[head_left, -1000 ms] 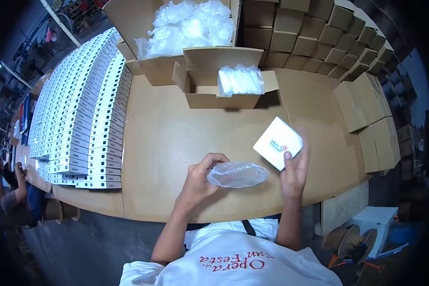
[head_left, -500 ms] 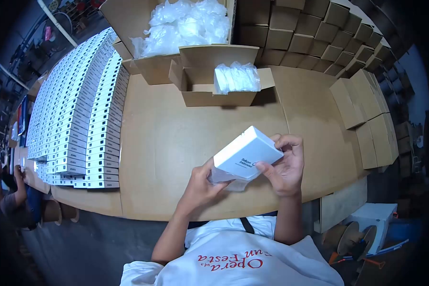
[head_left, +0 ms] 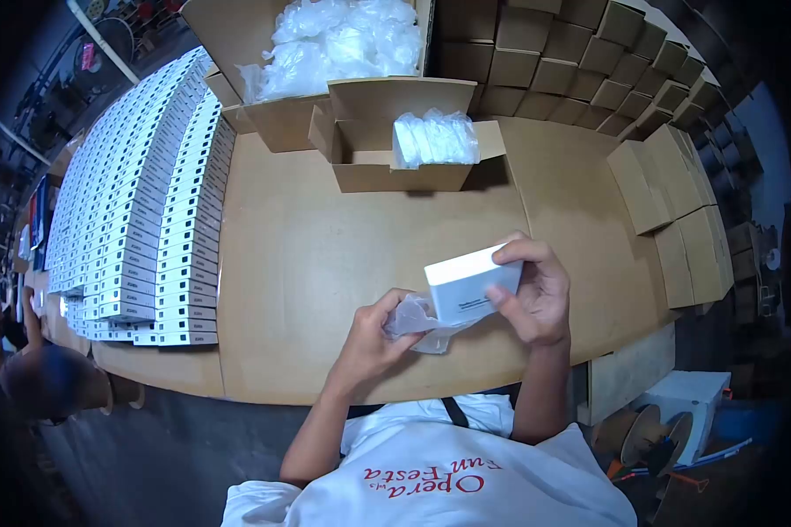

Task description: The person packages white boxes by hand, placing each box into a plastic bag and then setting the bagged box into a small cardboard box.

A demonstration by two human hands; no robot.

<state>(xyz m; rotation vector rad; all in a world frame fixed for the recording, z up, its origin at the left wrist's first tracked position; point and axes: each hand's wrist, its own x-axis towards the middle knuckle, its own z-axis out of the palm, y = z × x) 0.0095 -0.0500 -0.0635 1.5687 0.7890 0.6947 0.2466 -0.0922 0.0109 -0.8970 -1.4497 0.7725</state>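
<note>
The right hand [head_left: 536, 299] held a small white box [head_left: 470, 283] just above the surface [head_left: 325, 255]. Its fingers [head_left: 523, 250] were curled over the box's far right edge and the thumb pressed on the printed near face, so the box was clamped at its right end and jutted out leftward from the grip. The left hand [head_left: 371, 338] sat just beside it, its fingers closed in a pinch on a crumpled clear plastic bag [head_left: 417, 318]. The bag bunched between the thumb and forefinger, and its loose mouth lay under the lower left corner of the box, touching it. Whether the box had entered the bag could not be told.

Further off on the surface stood an open carton [head_left: 369, 171] with a stack of folded bags [head_left: 435, 139] in it, and behind that a larger carton [head_left: 237, 35] heaped with plastic bags. Long rows of white boxes [head_left: 141, 220] filled the left side, and closed brown cartons [head_left: 677, 211] lined the right. Another person [head_left: 44, 378] showed blurred at the left edge.
</note>
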